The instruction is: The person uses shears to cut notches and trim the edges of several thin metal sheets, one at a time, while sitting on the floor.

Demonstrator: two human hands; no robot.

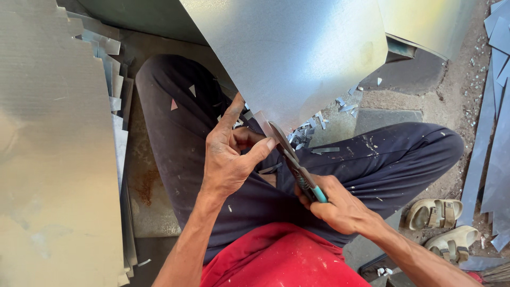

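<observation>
Metal sheet pinched at its corner by left hand fingers; right hand grips snips. Best steady the corner, cutting in short bites.

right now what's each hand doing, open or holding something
Left hand: closed, pinching the lower edge of the metal sheet.
Right hand: closed around the handles of the tin snips.

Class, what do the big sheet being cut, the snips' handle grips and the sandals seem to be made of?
Sheet: thin metal, probably galvanised steel; dull silvery sheen.
Snips in the right hand: dark metal blades, with teal grips that look like plastic or rubber.
Sandals: beige moulded foam or rubber, matte.
</observation>
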